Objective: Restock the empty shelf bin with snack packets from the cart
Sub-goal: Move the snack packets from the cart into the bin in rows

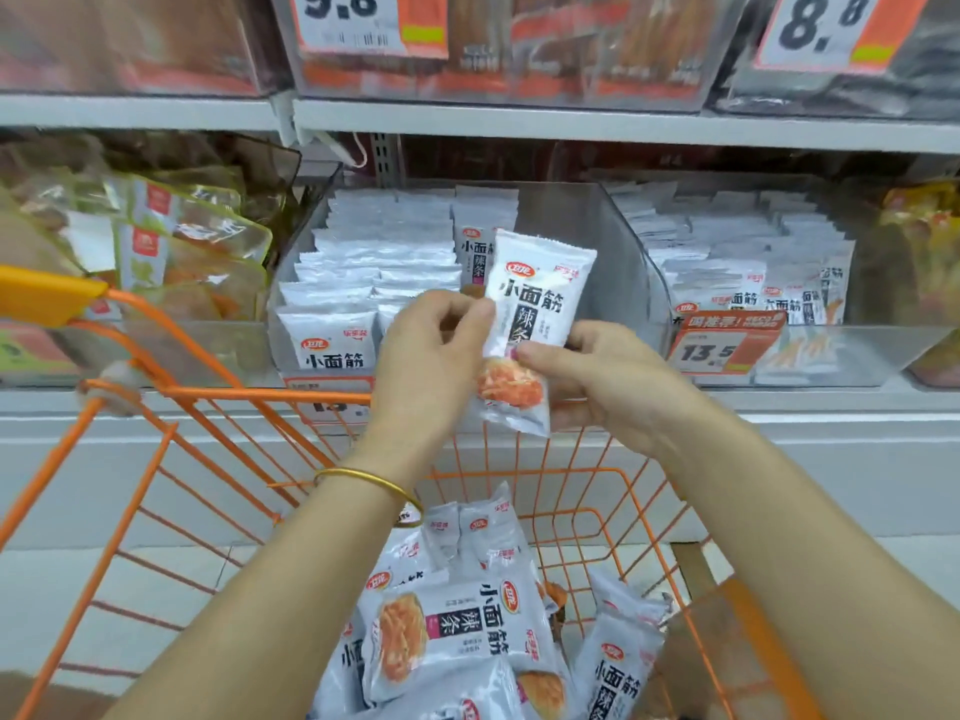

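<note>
One view only, from a wide-angle camera worn on the person's head; it faces forward and down, square on to the shelf (623, 124), which fills the upper half of the frame; it stands close, so the print on the price tag (719, 350) reads plainly; the clear shelf bin (587, 226) lies dead ahead; both forearms enter from the bottom edge, the left hand (426, 366) and right hand (608, 376) meeting at centre on a packet (535, 304); below them the orange cart (234, 393) spreads across the lower half, seen from above, its near end cut off by the frame.
</note>
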